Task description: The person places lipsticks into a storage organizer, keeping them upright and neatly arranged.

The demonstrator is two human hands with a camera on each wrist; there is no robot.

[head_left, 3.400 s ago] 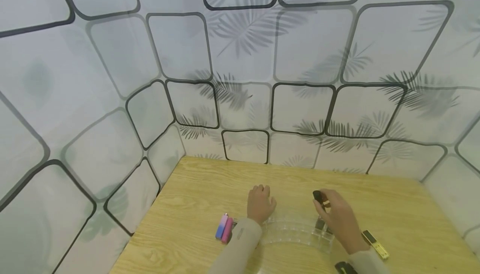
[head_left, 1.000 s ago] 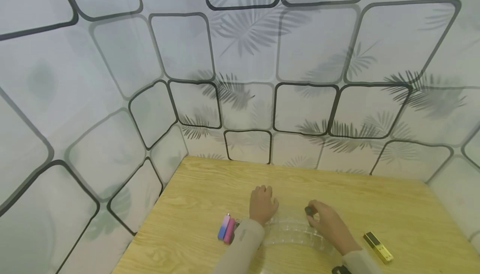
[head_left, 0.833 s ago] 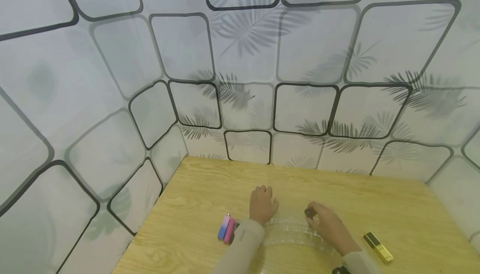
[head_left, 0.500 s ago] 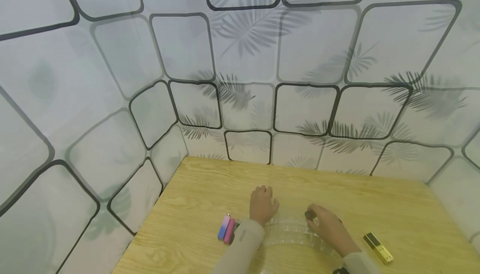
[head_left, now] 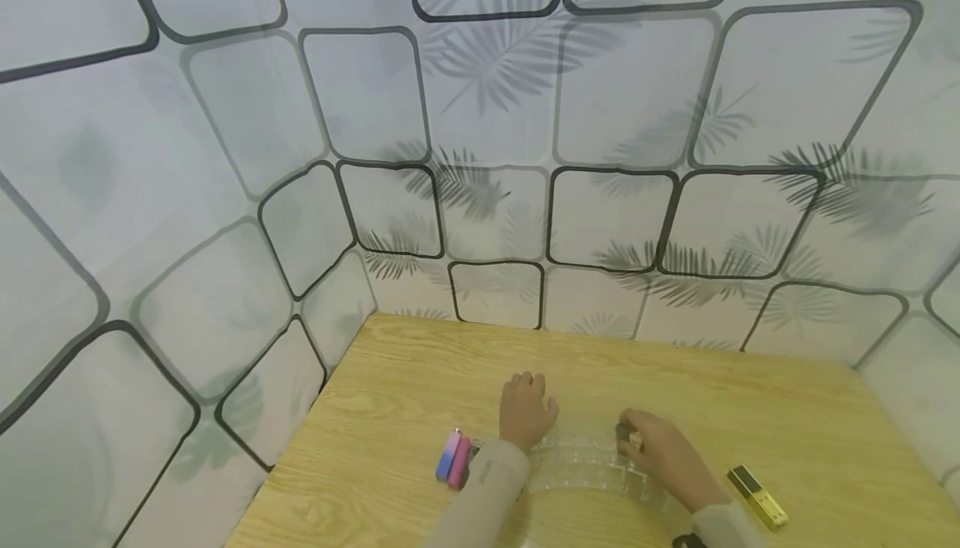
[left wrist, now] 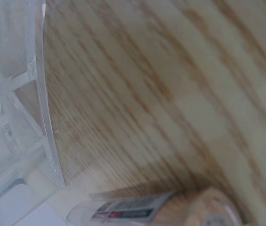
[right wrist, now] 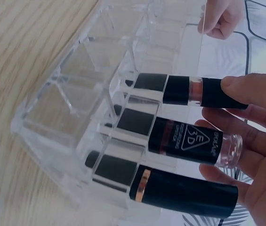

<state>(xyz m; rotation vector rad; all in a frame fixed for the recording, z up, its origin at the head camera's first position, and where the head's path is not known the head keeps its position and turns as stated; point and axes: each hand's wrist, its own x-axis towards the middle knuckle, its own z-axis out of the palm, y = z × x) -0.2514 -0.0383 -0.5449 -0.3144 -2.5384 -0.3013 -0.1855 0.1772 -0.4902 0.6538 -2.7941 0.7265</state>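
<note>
On the wood-grain table [head_left: 420,364], a clear organizer [right wrist: 78,41] holds two tubes [right wrist: 184,141] beside the right grip [head_left: 667,452], which pinches a black lipstick [right wrist: 177,89]; the left grip [head_left: 523,410] lies loose.

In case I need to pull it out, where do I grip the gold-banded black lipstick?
Probably pinch the lipstick by its upper end, past the gold band, coming from above: it stands in a compartment of the clear organizer, base walled in, that end sticking out.
</note>
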